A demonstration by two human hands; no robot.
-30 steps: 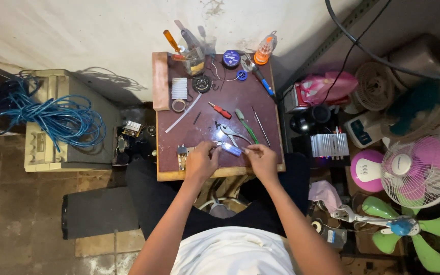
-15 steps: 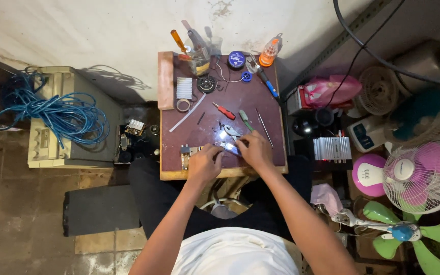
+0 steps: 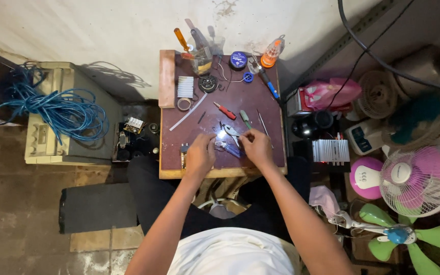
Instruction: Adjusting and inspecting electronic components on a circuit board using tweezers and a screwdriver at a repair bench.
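While both forearms reach forward from the bottom edge, the scene reads as follows, from largest to smallest.

Work table (image 3: 171,153): small, dark brown top, set against a pale wall.
Cable coil (image 3: 52,109): blue, heaped on a beige box left of the table.
Pink fan (image 3: 416,178): on the floor at right, well apart from the table; a green fan (image 3: 408,239) lies below it.
Left hand (image 3: 199,155): fingers curled, palm down on the near part of the table; whether it grips anything cannot be told.
Right hand (image 3: 257,147): fingers bent round the handles of the pliers (image 3: 228,131).
Pliers: jaws pointing left, between the two hands, just above a small blue part (image 3: 230,149).
Red screwdriver (image 3: 225,111): lying loose beyond the hands.
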